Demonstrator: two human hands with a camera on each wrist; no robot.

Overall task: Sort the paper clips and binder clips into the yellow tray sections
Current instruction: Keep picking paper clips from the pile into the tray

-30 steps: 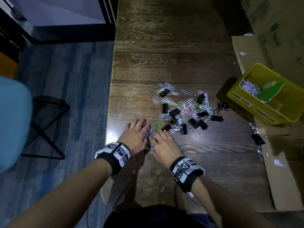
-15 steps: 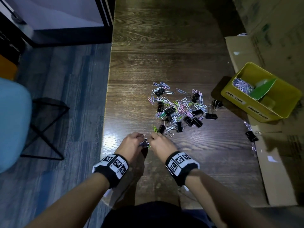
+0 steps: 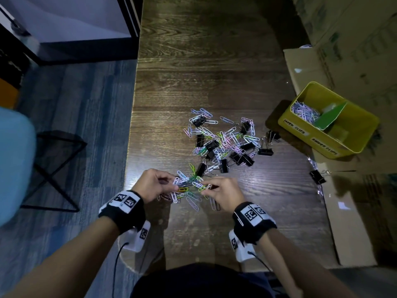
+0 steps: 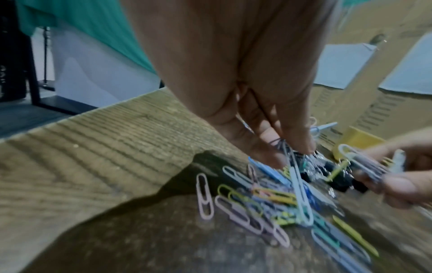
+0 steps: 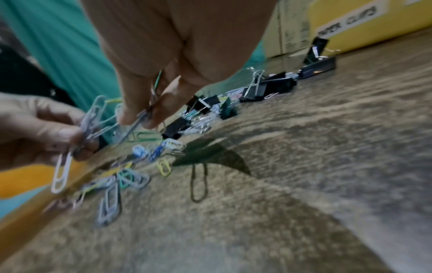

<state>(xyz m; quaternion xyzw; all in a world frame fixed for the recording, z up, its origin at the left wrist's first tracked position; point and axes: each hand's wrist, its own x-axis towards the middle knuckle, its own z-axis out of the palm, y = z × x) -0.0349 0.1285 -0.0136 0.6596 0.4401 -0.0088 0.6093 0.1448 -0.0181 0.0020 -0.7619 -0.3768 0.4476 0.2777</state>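
A second ago both hands lay low on the near edge of the pile; now they have lifted a little and drawn toward the person, each pinching paper clips. The left hand [image 3: 155,184] has thumb and fingers curled onto a small bunch of paper clips [image 3: 182,182], and the right hand [image 3: 223,193] pinches a few more between thumb and fingertips — loose ones lie on the tabletop [image 3: 206,67] just under them. So gathering has turned into holding, and the carry to the yellow tray [image 3: 352,147] likely comes next. That tray sits well apart at about 2 o'clock from the hands, its near-left section already holding paper clips. The mixed pile of clips and black binder clips [image 3: 223,143] lies at 12 to 1 o'clock — most of the sorting remains.
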